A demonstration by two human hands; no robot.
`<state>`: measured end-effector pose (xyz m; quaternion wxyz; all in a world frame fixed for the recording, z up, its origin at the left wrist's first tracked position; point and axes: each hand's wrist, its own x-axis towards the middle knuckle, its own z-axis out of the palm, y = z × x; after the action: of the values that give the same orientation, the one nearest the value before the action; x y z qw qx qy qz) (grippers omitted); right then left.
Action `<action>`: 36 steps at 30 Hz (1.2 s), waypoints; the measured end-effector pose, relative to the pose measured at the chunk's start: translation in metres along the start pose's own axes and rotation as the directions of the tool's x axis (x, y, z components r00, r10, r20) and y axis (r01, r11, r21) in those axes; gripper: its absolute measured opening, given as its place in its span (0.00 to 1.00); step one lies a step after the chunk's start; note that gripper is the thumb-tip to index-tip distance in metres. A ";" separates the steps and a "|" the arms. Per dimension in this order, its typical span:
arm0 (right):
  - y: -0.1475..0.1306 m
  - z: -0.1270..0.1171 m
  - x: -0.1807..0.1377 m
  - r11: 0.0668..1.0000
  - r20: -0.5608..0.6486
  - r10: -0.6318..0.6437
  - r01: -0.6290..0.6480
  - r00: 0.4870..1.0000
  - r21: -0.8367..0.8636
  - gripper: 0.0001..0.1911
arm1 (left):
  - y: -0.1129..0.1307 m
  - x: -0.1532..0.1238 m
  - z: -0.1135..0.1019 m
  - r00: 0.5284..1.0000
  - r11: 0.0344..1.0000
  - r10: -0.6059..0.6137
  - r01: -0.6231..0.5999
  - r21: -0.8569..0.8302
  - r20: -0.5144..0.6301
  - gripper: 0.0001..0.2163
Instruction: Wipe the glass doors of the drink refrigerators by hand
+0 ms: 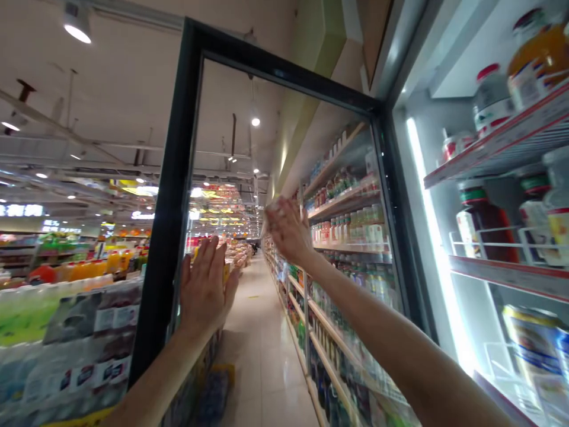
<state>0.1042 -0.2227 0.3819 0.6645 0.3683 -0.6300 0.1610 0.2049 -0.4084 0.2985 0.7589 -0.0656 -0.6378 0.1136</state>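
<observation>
- Head view: one glass door [249, 160], see-through within its black frame [171, 178], stands ajar beside the lit cooler [395, 136].
- Your left hand [204, 284] is flat and released near the frame's left side.
- Your right hand [288, 231] blurs before the glass; I can't tell whether it grips anything.
- Right: two green-capped bottles [491, 228], one orange-filled bottle [540, 53].

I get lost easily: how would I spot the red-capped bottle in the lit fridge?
Right of the open, black-framed glass door is the brightly lit fridge. On its highest visible shelf, find the clear bottle just left of an orange-filled one; its bright red cap sets it apart.
</observation>
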 end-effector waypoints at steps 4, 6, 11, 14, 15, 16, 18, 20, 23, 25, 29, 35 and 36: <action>0.004 0.002 -0.042 0.993 0.032 -0.109 0.110 0.994 -0.035 0.23 | -0.001 0.004 0.003 0.999 0.999 0.020 -0.022 0.036 0.047 0.24; 0.027 0.000 -0.045 0.960 -0.099 0.263 -0.270 0.960 -0.075 0.24 | 0.000 0.003 0.005 0.997 0.997 0.016 -0.021 0.070 0.073 0.23; 0.005 0.006 -0.096 0.974 -0.074 0.209 -0.215 0.975 -0.073 0.25 | 0.009 -0.032 0.000 0.987 0.993 0.017 -0.036 0.113 0.162 0.25; -0.043 0.011 -0.176 0.981 0.048 -0.196 0.196 0.979 0.016 0.25 | 0.013 -0.064 -0.009 0.977 0.991 0.084 -0.102 0.085 0.197 0.26; -0.049 0.012 -0.197 0.959 0.079 -0.284 0.281 0.956 0.043 0.25 | 0.014 -0.072 -0.011 0.975 0.991 0.095 -0.111 0.074 0.200 0.27; -0.049 0.011 -0.208 0.944 0.078 -0.330 0.326 0.941 0.057 0.24 | 0.014 -0.077 -0.013 0.975 0.992 0.094 -0.109 0.063 0.200 0.27; -0.033 0.010 -0.203 0.974 0.020 -0.228 0.228 0.974 0.002 0.24 | 0.013 -0.082 -0.014 0.978 0.996 0.072 -0.082 0.043 0.196 0.27; -0.013 0.011 -0.170 0.991 -0.132 0.085 -0.097 0.988 -0.090 0.24 | 0.012 -0.080 -0.014 0.980 0.998 0.051 -0.057 0.025 0.192 0.27; -0.014 0.016 -0.128 0.912 -0.233 0.371 -0.400 0.899 -0.091 0.25 | 0.015 -0.080 -0.013 0.981 0.999 0.039 -0.043 0.017 0.188 0.27; -0.035 0.020 -0.131 0.973 -0.118 0.213 -0.222 0.970 -0.071 0.26 | 0.021 -0.086 -0.013 0.982 0.998 0.041 -0.048 0.034 0.187 0.28; -0.036 0.019 -0.185 0.997 0.033 -0.083 0.083 0.996 0.002 0.25 | 0.036 -0.104 -0.015 0.984 0.997 0.045 -0.054 0.047 0.170 0.28; 0.040 0.007 -0.207 0.715 -0.310 0.647 -0.695 0.697 -0.073 0.26 | 0.041 -0.109 -0.015 0.987 0.999 0.022 -0.028 0.037 0.158 0.28; 0.031 0.009 -0.206 0.760 -0.290 0.603 -0.646 0.743 -0.077 0.26 | 0.040 -0.109 -0.014 0.987 0.998 0.029 -0.036 0.041 0.157 0.29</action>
<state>0.0454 -0.1562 0.1929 0.6741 0.0533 -0.6403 0.3644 0.1979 -0.3972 0.1824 0.7060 -0.0504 -0.6914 0.1449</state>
